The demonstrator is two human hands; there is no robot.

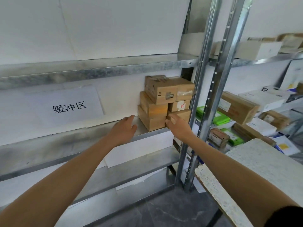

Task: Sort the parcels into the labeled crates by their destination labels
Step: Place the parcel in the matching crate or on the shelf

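Several brown cardboard parcels are stacked at the right end of a metal shelf [68, 141]. The top one [161, 90] carries tape and a dark label. Below it sit a box with a white and red label [179, 106], two boxes on the left [151, 108] and a low box at the front right [182, 115]. My right hand [177, 124] lies against the front of that low box, fingers curled at its edge. My left hand [126, 126] hovers over the shelf just left of the stack, fingers straight, holding nothing.
A white paper sign with black characters [68, 106] hangs on the back panel left of the stack. Steel uprights [205, 95] stand right of the parcels. Beyond them, shelves hold more boxes [237, 108] and green packs [213, 116]. A speckled white board [255, 161] juts out at the lower right.
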